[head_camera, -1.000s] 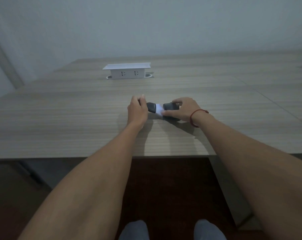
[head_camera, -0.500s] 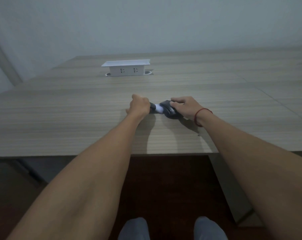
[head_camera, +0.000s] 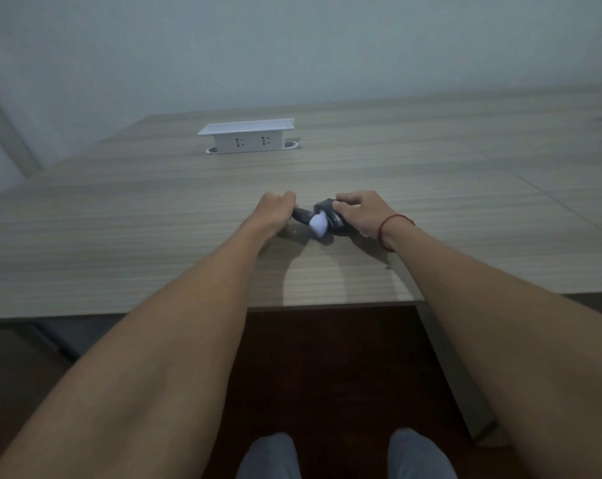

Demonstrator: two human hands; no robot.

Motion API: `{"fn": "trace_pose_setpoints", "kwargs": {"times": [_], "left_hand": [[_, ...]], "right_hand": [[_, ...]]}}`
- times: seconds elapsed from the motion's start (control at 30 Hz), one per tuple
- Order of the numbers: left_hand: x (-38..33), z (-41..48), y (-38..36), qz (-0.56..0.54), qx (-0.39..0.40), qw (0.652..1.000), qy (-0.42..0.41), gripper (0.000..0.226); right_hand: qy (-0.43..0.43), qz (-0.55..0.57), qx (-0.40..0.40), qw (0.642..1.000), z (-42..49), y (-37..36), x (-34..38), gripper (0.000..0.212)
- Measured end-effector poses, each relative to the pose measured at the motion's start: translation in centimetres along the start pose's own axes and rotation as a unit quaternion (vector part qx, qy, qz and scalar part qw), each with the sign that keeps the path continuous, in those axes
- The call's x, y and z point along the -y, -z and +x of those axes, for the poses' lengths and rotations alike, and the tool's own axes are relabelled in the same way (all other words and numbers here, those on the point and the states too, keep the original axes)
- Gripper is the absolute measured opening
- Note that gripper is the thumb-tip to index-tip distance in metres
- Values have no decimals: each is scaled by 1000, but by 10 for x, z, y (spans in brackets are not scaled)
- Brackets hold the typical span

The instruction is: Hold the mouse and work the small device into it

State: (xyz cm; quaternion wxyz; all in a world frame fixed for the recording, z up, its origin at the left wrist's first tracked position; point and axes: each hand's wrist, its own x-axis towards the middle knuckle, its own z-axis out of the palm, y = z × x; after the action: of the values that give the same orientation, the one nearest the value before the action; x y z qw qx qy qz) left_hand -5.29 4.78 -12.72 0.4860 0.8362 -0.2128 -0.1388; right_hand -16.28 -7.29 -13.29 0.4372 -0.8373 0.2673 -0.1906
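Head view, nearest first: two knees (head_camera: 268,456) in grey cloth are seen at the bottom, then both forearms reaching forward over the worktop (head_camera: 120,243) edge. A red cord (head_camera: 389,224) is worn on the right wrist.

Just beyond the edge, a dark object (head_camera: 330,217) with a bright white patch lies low at the worktop between the two hands; whether it touches the surface cannot be told. The left hand (head_camera: 273,210) is curled into a fist round the dark strap-like end, and the right hand (head_camera: 361,210) is wrapped over the thicker dark body, fingers bent across its top. What the object is cannot be told for certain.

The step in hand is judged to be a two-handed working of the object, one end being drawn or turned against the other. For the next move, a firm hold by the right hand and a steady pull from the left would be called for.

Farther off, a white socket box (head_camera: 246,136) is raised from the worktop, and a grey wall stands behind.

Against the earlier frames, the left fingers, once straight beside the object, are now closed on it, and the white patch is turned more towards the camera.
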Motion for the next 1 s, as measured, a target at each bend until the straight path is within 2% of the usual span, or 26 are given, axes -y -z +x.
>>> {"fn": "trace_pose_setpoints", "kwargs": {"times": [0.07,0.2,0.37,0.43,0.5,0.67,0.77,0.87,1.0], "left_hand": [[-3,-1,0,4,-5,1000,3,32],[-8,-9,-10,19,-116,992,45,40],[0,0,-1,-20,-61,998,-2,38],[1,-1,4,-33,-36,999,-5,31],[1,-2,3,-34,-30,999,-6,34],[-3,-4,-10,3,-116,993,14,39],[-2,-5,-11,-1,-131,991,13,37],[1,-5,-7,-13,-139,990,16,38],[2,-11,-2,-9,-131,991,2,39]], "right_hand": [[4,-6,-4,1000,-3,-1,2,41],[9,-15,-19,1000,-11,-1,6,35],[-2,-28,-32,999,-13,1,8,34],[2,-30,-37,999,-14,0,9,37],[4,-38,-40,998,-16,0,10,38],[10,-85,-31,996,-15,-3,9,36],[11,-105,-30,994,-12,1,9,37],[24,-117,23,993,-8,4,13,34],[19,-145,135,980,-12,9,18,44]]}}
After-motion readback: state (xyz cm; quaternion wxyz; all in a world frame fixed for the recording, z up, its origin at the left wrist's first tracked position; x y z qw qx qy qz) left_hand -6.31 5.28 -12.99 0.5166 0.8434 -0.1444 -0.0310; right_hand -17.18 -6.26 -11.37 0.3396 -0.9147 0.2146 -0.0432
